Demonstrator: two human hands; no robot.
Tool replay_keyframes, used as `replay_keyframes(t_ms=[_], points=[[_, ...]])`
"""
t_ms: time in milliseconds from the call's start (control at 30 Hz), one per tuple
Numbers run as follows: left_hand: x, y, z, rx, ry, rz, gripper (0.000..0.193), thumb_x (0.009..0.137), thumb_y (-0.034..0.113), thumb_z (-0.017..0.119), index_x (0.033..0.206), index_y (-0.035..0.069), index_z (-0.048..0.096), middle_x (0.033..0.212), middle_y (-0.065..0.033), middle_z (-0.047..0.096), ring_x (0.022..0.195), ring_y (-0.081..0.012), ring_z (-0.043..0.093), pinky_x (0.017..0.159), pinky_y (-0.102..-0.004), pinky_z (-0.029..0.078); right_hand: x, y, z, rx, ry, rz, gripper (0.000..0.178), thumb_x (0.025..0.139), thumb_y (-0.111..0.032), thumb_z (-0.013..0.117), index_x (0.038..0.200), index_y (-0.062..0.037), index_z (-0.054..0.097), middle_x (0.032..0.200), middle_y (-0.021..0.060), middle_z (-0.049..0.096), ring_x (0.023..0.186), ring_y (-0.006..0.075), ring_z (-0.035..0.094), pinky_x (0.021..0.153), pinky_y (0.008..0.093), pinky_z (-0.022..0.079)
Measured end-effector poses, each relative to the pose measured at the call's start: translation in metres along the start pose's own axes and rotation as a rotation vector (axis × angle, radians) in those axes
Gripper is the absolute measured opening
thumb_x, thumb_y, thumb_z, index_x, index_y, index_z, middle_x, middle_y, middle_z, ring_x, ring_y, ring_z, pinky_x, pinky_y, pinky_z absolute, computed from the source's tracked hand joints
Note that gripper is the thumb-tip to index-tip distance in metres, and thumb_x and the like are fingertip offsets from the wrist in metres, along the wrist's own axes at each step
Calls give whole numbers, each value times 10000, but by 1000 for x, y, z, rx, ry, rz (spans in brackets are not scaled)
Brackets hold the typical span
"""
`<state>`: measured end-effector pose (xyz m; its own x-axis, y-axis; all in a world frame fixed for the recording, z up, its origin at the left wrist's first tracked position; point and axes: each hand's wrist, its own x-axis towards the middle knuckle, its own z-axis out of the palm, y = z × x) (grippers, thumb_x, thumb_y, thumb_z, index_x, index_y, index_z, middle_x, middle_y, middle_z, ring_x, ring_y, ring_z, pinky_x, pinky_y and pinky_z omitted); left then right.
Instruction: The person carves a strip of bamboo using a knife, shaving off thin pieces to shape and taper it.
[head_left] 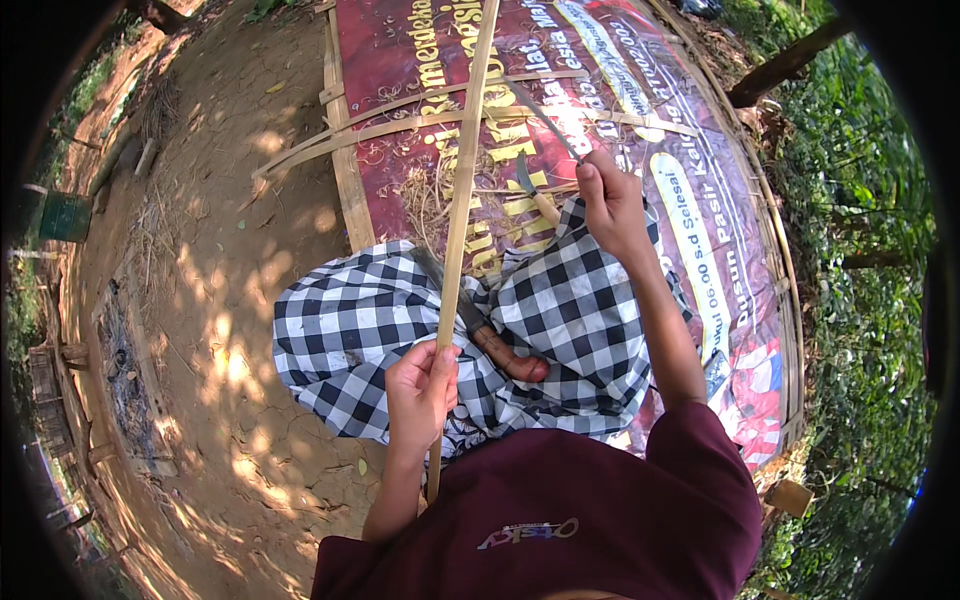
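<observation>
1. Two bare hands work above a lap covered in black-and-white checked cloth (350,320).
2. The left hand (424,388), low near the lap, pinches a long pale strip (464,180) between thumb and fingers; the strip runs from beside the maroon shirt (610,500) up past the top edge.
3. The right hand (612,205), raised above the right knee, is closed around one end of a thin dark strand (548,122), which curves toward the pale strip.
4. A wooden-handled knife (508,356) rests on the lap, its blade partly behind the strip.
5. Beyond, a curved-blade tool (543,203) and curled shavings (425,195) lie on a red printed banner (385,215).
</observation>
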<state>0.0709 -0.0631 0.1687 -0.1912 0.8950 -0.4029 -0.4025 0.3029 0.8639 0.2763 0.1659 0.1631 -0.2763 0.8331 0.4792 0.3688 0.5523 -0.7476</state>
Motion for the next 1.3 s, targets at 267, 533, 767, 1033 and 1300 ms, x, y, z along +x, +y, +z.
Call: replay_keyframes(t_ms=[267, 533, 767, 1033, 1300], points=[[15, 8, 6, 19, -58, 40, 196, 955, 136, 534, 976, -56, 569, 655, -19, 514, 463, -39, 423, 396, -185, 327, -52, -74, 68, 387, -294, 132, 175, 841, -164, 676, 900, -32, 577, 474, -60, 301, 448, 24, 255, 437, 229, 208], [5, -10, -16, 131, -201, -60, 279, 994, 221, 447, 913, -19, 564, 665, -43, 565, 543, -77, 528, 515, -208, 450, -27, -70, 73, 576, -60, 301, 163, 888, -159, 639, 810, -27, 583, 512, -82, 380, 487, -8, 298, 432, 218, 216], [-9, -28, -28, 232, -150, -9, 333, 1013, 274, 391, 835, 23, 518, 572, 40, 378, 449, -15, 279, 392, -183, 206, -17, -46, 70, 338, -76, 212, 278, 892, -240, 639, 780, -1, 551, 468, -19, 389, 445, 37, 323, 413, 256, 241], [7, -1, -14, -47, -102, -123, 275, 1016, 231, 373, 870, 29, 490, 597, 35, 387, 457, -11, 298, 398, -181, 233, -96, -72, 89, 67, -452, -118, 260, 852, -292, 618, 792, -60, 518, 620, 73, 580, 527, 278, 583, 461, 368, 439], [4, -5, -14, -9, -79, -78, 283, 1016, 235, 383, 816, 47, 450, 572, 55, 347, 438, -11, 307, 382, -189, 231, -106, -64, 86, -101, -405, -326, 383, 837, -428, 598, 717, -80, 492, 588, 64, 492, 478, 261, 532, 430, 357, 408]])
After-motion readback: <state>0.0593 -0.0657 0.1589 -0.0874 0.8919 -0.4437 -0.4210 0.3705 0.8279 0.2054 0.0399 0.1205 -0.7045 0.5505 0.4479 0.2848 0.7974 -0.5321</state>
